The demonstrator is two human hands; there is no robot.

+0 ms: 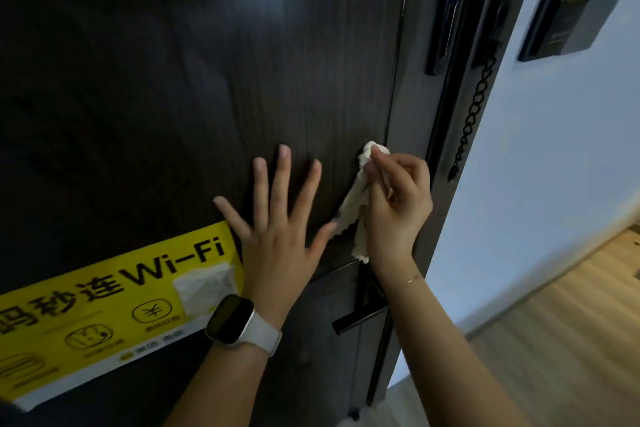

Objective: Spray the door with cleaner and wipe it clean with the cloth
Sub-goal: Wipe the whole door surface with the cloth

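Left hand (277,225) flat on dark door (156,80), fingers spread; right hand (398,204) fingers clamped on cloth (355,204); wooden floor (571,322) beside.

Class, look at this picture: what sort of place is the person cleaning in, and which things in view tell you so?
Probably the entrance of a hotel room or rented flat. The dark door carries a security chain, a key-card holder is fixed to the wall beside it, and a yellow Wi-Fi sticker is stuck on the door.
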